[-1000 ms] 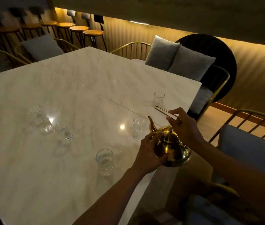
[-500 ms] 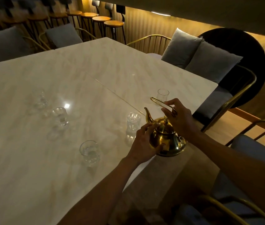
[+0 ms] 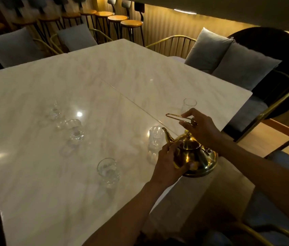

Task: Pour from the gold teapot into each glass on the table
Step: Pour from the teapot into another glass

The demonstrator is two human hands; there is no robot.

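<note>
The gold teapot point(image 3: 197, 158) sits at the near right edge of the marble table point(image 3: 104, 82), its spout pointing left at a clear glass point(image 3: 156, 137) just beside it. My left hand point(image 3: 169, 163) cups the pot's left side. My right hand point(image 3: 201, 126) pinches the raised thin wire handle above the lid. Another glass point(image 3: 189, 105) stands just behind my right hand. One glass point(image 3: 108, 171) is near the front, one point(image 3: 74, 129) further left, and a blurred one point(image 3: 54, 110) at the far left.
Gold-frame chairs with grey cushions point(image 3: 228, 57) ring the table on the right and far sides. Another chair point(image 3: 282, 167) is close at my right. A row of bar stools point(image 3: 119, 22) lines the back wall. A table seam runs diagonally past the teapot.
The camera view has shifted, so everything sits slightly lower and more to the right in frame. Both hands stay on the teapot, which looks settled at the table edge.
</note>
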